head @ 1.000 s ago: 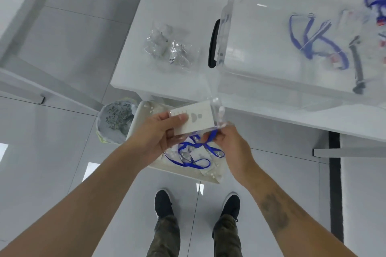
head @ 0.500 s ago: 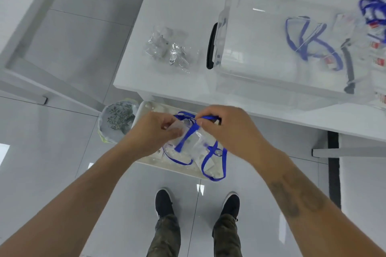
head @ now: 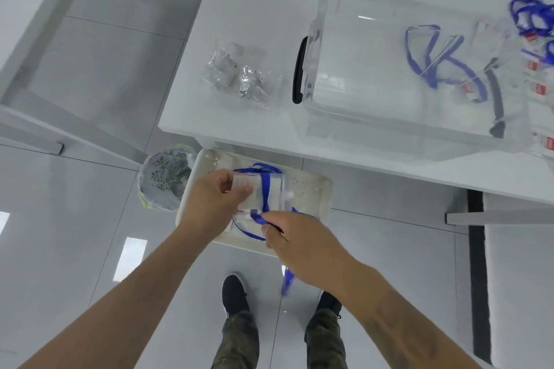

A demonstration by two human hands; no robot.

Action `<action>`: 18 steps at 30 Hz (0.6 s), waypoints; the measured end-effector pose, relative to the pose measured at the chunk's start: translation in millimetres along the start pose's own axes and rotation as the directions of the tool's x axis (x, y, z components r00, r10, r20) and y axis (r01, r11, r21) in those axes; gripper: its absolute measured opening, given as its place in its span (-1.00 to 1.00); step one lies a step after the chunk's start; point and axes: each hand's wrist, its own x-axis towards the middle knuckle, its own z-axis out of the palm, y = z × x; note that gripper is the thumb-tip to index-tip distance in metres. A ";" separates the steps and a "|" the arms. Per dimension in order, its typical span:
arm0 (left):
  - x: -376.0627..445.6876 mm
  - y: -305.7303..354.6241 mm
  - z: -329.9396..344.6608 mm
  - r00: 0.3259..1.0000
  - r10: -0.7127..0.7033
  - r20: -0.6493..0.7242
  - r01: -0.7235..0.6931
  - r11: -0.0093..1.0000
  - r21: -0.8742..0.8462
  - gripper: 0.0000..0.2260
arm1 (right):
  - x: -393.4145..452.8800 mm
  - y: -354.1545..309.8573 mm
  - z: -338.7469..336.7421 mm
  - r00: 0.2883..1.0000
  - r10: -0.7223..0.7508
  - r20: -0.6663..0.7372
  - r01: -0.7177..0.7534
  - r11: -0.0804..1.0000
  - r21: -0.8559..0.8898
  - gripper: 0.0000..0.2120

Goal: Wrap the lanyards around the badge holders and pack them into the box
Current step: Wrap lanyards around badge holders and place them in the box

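My left hand [head: 212, 204] grips a clear badge holder [head: 275, 192] by its left edge, below the table's front edge. A blue lanyard [head: 265, 186] runs across the holder's face and loops over its top. My right hand [head: 295, 241] pinches the lanyard strap at the holder's lower edge, and a loose end [head: 287, 281] hangs down below that hand. On the table stands a clear plastic box [head: 389, 117] with a black handle; a wrapped blue lanyard [head: 434, 60] lies inside it.
Crumpled clear plastic bags [head: 239, 78] lie on the white table [head: 254, 9] left of the box. More blue lanyards and badge holders [head: 533, 27] sit at the far right. A white tray [head: 311, 189] and a lined bin [head: 165, 177] stand on the floor below.
My right hand has gone from the holder's top down to its lower edge, pulling the lanyard round it. The loose end now hangs lower, and my left hand has turned the holder slightly.
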 end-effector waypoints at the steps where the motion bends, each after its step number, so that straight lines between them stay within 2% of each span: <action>1: -0.5 0.8 -2.7 0.997 0.074 0.038 -0.079 0.985 0.154 -0.83 | -0.8 -3.3 -10.8 0.998 -0.028 -0.049 0.023 0.996 -0.089 -0.73; 2: -1.4 2.6 -4.9 0.988 0.115 0.101 -0.138 0.956 0.260 -0.85 | -1.2 -7.0 -23.1 0.993 -0.060 -0.103 0.047 0.992 -0.121 -0.74; 4: -5.3 12.2 -12.2 0.963 0.093 0.254 -0.170 0.938 0.302 -0.90 | 0.2 -10.1 -48.8 0.980 -0.080 -0.184 0.073 0.996 -0.046 -0.79; 5: -7.4 17.6 -16.9 0.939 0.037 0.341 -0.123 0.964 0.235 -0.89 | 3.6 -7.2 -58.8 0.978 -0.058 -0.199 0.071 0.996 0.061 -0.82; 7: -10.6 24.9 -28.4 0.861 -0.050 0.506 0.052 0.999 0.011 -0.72 | 12.1 0.5 -69.6 0.981 -0.005 -0.193 0.067 0.947 0.314 -0.87; 8: -12.2 28.4 -33.6 0.820 -0.057 0.569 0.145 0.983 -0.110 -0.65 | 14.3 4.0 -69.4 0.981 0.030 -0.193 0.057 0.903 0.427 -0.88; 10: -16.4 36.0 -35.7 0.792 0.000 0.611 0.267 0.899 -0.346 -0.73 | 13.7 8.6 -60.4 0.975 0.124 -0.182 0.003 0.818 0.575 -0.75; 12: -18.1 42.9 -29.2 0.859 -0.011 0.512 0.312 0.805 -0.505 -0.80 | 5.0 9.3 -44.0 0.975 0.170 -0.146 -0.052 0.804 0.592 -0.59; 14: -14.6 45.6 -21.0 0.934 -0.076 0.349 0.262 0.809 -0.526 -0.71 | -10.2 0.7 -28.6 0.985 0.136 -0.110 -0.056 0.839 0.541 -0.62; 16: -15.4 48.4 -16.6 0.983 -0.091 0.158 0.150 0.897 -0.417 -0.75 | -27.3 -12.9 -18.3 0.993 0.050 -0.110 -0.003 0.922 0.387 -0.67; 18: -21.7 52.8 -18.4 0.999 -0.023 0.033 0.030 0.976 -0.215 -0.91 | -42.6 -26.4 -18.3 0.991 -0.036 -0.131 0.051 0.992 0.117 -0.69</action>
